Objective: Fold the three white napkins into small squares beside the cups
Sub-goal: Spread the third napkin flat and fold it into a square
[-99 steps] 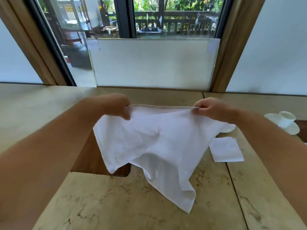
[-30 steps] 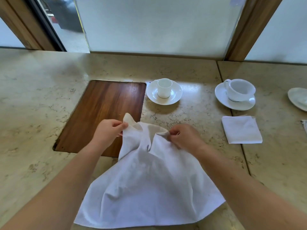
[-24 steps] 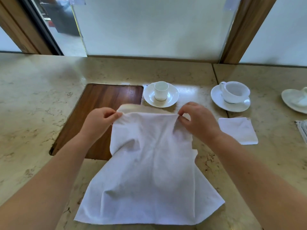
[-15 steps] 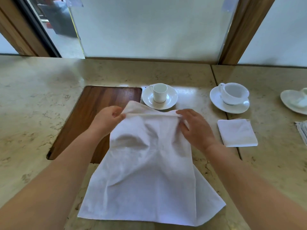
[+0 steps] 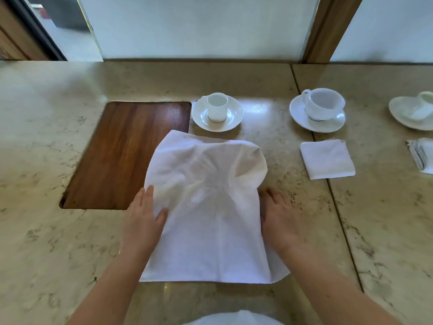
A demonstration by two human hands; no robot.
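Since a moment ago both hands have let go of the napkin (image 5: 210, 207), now doubled over on the bench (image 5: 46, 231) below the small cup (image 5: 217, 106), and flank it open-fingered, left hand (image 5: 143, 221) and right hand (image 5: 278, 221), so the first fold looks made.

A beige marbled stone surface (image 5: 70, 231) with an inset dark wooden panel (image 5: 126, 156) runs to a frosted window (image 5: 199, 26) framed by wooden posts (image 5: 328, 29), under soft daylight
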